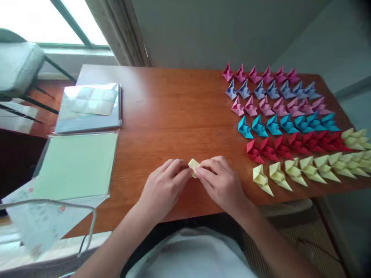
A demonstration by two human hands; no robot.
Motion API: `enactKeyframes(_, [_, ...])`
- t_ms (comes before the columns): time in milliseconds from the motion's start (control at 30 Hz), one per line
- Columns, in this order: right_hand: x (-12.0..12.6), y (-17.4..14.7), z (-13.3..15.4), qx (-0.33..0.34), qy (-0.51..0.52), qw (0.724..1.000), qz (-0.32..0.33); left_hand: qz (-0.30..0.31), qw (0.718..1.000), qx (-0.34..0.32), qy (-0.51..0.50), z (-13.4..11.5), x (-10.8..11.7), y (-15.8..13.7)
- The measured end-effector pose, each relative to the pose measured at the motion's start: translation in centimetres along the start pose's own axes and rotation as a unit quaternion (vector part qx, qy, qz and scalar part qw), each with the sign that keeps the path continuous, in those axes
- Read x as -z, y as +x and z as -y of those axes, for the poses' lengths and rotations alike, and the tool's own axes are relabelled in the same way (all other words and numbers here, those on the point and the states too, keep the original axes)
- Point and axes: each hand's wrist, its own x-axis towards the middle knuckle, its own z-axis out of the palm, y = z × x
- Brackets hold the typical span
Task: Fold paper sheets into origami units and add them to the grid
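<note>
A small folded piece of pale yellow paper (194, 166) is held just above the wooden table (174, 116), close to its front edge. My left hand (168, 185) pinches its left side between thumb and fingers. On the opposite side, my right hand (222, 183) grips the paper with thumb and forefinger. The fingertips hide part of the folds. To the right of my right hand runs a row of pale yellow origami figures (261, 179) with pointed tips. Behind it stands a row of red origami figures (255, 151).
Farther back are rows of blue (245, 126), pink (238, 106), lavender (231, 89) and magenta origami figures (227, 72). Light green paper sheets (78, 166) lie at the left, with a clear-covered pack (87, 119) behind them. A chair (20, 65) stands by the window.
</note>
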Motion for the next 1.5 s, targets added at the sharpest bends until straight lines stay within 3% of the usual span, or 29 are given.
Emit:
enactKeyframes(200, [0.3, 0.0, 0.0, -0.031, 0.039, 0.999, 0.018, 0.005, 0.999, 0.054, 0.001, -0.8, 0.0, 0.4])
enactKeyframes(467, [0.0, 0.1, 0.1, -0.075, 0.044, 0.996, -0.011, 0.007, 0.997, 0.073, -0.01, -0.9, -0.1, 0.7])
enactKeyframes(900, [0.2, 1.7, 0.6, -0.17, 0.007, 0.984, 0.058, -0.036, 0.989, 0.142, 0.018, -1.3, -0.6, 1.1])
enactKeyframes(1100, [0.3, 0.9, 0.3, -0.13, 0.034, 0.99, 0.038, -0.028, 0.991, 0.132, -0.011, -0.9, -0.4, 0.9])
enactKeyframes(1233, [0.4, 0.4, -0.3, -0.076, 0.044, 0.996, 0.032, -0.01, 0.995, 0.088, -0.047, -0.5, -0.1, 0.6])
enactKeyframes(1500, [0.6, 0.1, -0.7, -0.011, -0.011, 0.999, 0.028, -0.039, 0.999, 0.009, 0.009, -0.4, 0.0, 0.0])
